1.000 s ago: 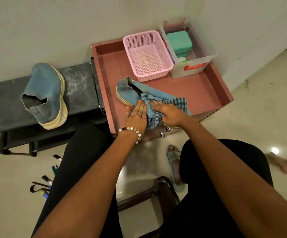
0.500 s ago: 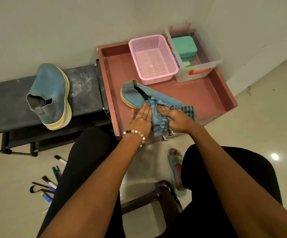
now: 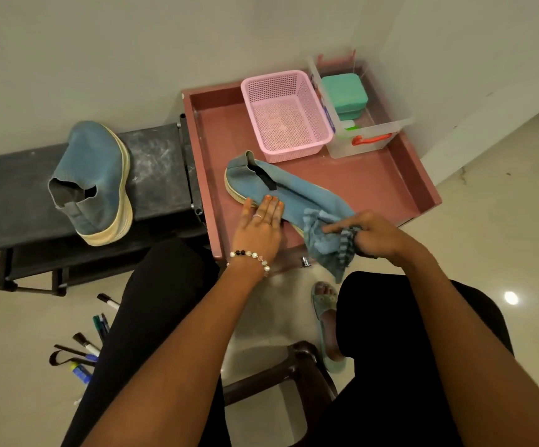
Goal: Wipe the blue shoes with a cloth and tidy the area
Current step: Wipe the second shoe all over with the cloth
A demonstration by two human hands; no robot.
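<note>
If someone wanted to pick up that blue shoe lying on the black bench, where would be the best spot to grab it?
Probably at the ankle opening. The blue shoe lies on its side on the black bench, its cream sole facing right and its open collar pointing toward the person. Coming from the near side, fingers could slip into that gap and pinch the soft collar edge; the thick sole looks harder to grip.

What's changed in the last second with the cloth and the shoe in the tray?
The right hand, gripping the cloth, has drawn it off the shoe's middle toward the toe and the near edge of the pink tray, uncovering more of the shoe. The left hand still presses flat on the shoe's near side. The second shoe on the black bench is unmoved.
</note>
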